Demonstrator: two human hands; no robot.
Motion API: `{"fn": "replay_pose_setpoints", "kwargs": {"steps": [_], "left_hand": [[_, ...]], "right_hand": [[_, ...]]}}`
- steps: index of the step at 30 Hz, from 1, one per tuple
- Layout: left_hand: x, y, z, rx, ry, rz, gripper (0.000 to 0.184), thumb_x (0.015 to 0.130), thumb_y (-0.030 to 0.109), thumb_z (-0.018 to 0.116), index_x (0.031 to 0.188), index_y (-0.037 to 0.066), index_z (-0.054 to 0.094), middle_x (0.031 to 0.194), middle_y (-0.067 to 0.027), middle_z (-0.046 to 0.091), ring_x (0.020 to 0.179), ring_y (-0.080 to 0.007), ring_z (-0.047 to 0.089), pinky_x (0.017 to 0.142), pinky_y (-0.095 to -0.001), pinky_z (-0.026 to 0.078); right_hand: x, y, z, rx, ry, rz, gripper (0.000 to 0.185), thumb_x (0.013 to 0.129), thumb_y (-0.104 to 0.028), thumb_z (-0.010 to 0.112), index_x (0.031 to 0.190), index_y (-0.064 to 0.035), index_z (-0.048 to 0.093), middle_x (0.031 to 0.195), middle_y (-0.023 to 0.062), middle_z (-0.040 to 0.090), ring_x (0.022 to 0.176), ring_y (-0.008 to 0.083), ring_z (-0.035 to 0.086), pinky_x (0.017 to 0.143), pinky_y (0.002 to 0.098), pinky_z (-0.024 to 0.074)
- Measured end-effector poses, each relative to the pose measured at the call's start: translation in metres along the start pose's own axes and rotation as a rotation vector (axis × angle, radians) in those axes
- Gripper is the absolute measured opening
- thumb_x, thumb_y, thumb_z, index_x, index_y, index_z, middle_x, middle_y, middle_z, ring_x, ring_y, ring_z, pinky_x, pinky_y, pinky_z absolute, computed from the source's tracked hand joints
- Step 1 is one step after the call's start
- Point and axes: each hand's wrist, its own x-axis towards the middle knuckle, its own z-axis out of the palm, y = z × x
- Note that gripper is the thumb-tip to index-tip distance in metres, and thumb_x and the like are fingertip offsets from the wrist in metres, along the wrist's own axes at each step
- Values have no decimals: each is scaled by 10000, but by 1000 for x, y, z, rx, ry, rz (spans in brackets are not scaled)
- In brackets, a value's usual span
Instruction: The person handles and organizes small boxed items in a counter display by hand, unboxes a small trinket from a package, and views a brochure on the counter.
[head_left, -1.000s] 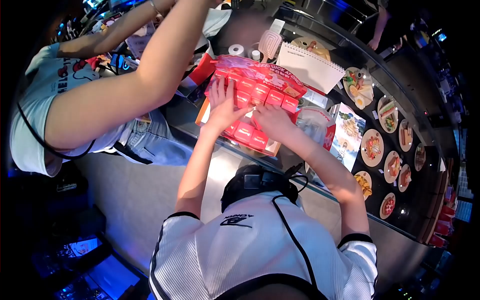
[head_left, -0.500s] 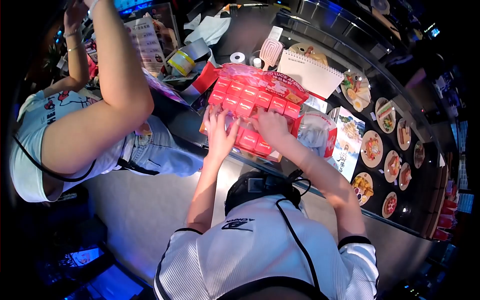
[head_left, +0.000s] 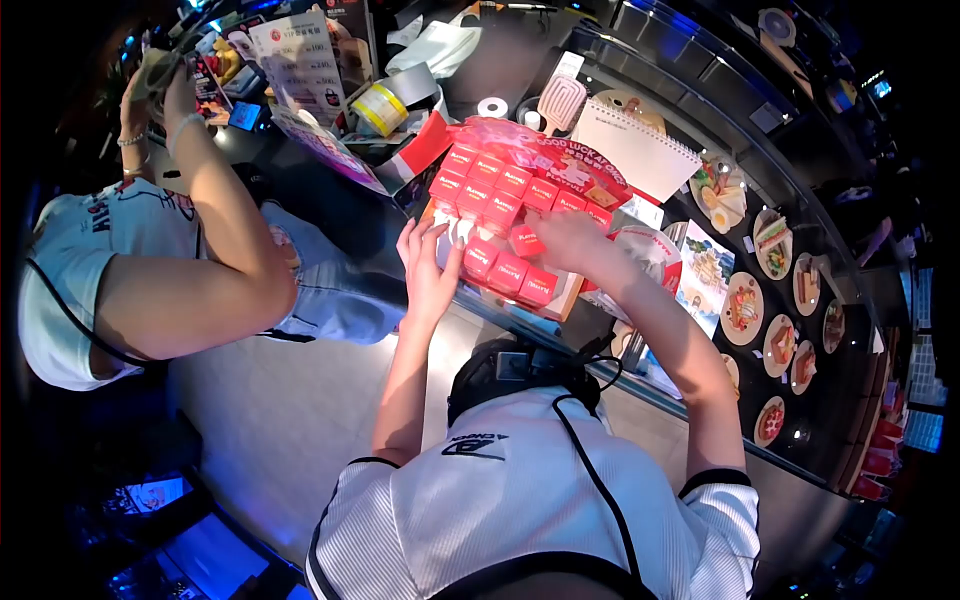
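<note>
Rows of small red boxes (head_left: 507, 192) fill a display carton with a printed red header (head_left: 560, 165). At the carton's front left, my left hand (head_left: 430, 265) has its fingers spread, the tips near a pale gap beside the boxes. My right hand (head_left: 568, 243) reaches in from the right, its fingers bent at a small red box (head_left: 525, 239) near the middle. Its fingertips are partly hidden and blurred, so the grip on that box is unclear.
Behind the carton lie a pink hairbrush (head_left: 562, 102), a white roll (head_left: 492, 107) and a spiral-bound stand (head_left: 638, 148). Plates of food (head_left: 742, 308) stand at the right. A co-worker's arm (head_left: 200, 300) is at the left, near a yellow tape roll (head_left: 380, 109).
My left hand has moved left and opened wider. My right hand has shifted right, and a box now shows by its fingers. The co-worker's forearms have come lower.
</note>
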Motion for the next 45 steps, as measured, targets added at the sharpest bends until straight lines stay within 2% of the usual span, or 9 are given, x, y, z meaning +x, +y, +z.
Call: {"fn": "replay_pose_setpoints", "kwargs": {"steps": [10,13,16,19,22,28,32,40,45], "left_hand": [[-10,-7,5,-15,7,-27,298,825,171,626,1070,8,580,1202,-158,517,1222,-349,376,1015,-414,320],[-12,-2,5,-40,1,-33,279,833,159,615,1070,15,583,1189,-156,535,1204,-335,399,1018,-406,314],[-13,1,4,-87,-18,-26,292,832,166,619,1075,10,579,1165,-156,552,1166,-325,440,1000,-392,338],[-14,6,-1,-154,-97,-29,312,821,136,602,1107,13,574,1174,-167,535,1162,-329,440,995,-393,348],[-17,-2,-5,-138,-110,36,358,782,55,577,1138,31,566,1178,-168,539,1185,-321,435,1009,-388,342],[-14,6,-18,-217,-359,-34,602,701,24,628,1276,59,452,1291,-165,468,1232,-321,405,1043,-377,314],[-13,7,-7,-265,-455,51,721,668,44,682,1327,72,390,1319,-176,429,1261,-328,381,1045,-369,315],[-11,22,-2,-123,-376,-66,597,691,80,672,1244,73,448,1218,-137,495,1135,-331,493,921,-369,426],[-6,32,-16,-121,-213,-33,554,684,60,648,1205,62,462,1179,-158,532,1094,-343,525,900,-363,441]], "right_hand": [[12,5,20,-35,205,105,486,797,-443,609,954,6,512,765,167,648,730,319,655,640,432,521],[9,5,21,12,231,117,294,763,-216,609,927,16,533,777,181,659,730,308,667,628,405,536],[9,3,25,-16,225,152,280,766,-188,602,936,19,520,783,171,658,708,312,666,617,409,536],[7,2,32,-85,352,158,442,796,-388,638,936,2,485,719,139,640,662,310,653,582,407,519],[-7,-7,16,-28,358,181,441,809,-408,617,922,-3,485,759,142,639,665,303,651,566,395,517],[-26,-15,-1,213,170,121,463,833,-412,574,1022,6,510,996,166,594,898,309,612,726,417,510],[-36,-24,9,220,193,-120,447,831,-348,574,1141,-29,525,1043,157,576,981,312,579,799,430,489],[-37,-24,15,235,172,-69,392,837,-322,570,1169,-116,548,1063,125,574,983,292,583,789,414,491],[-45,-13,18,379,300,-38,365,835,-277,600,1144,-87,554,1068,102,574,975,261,591,782,382,490]]}}
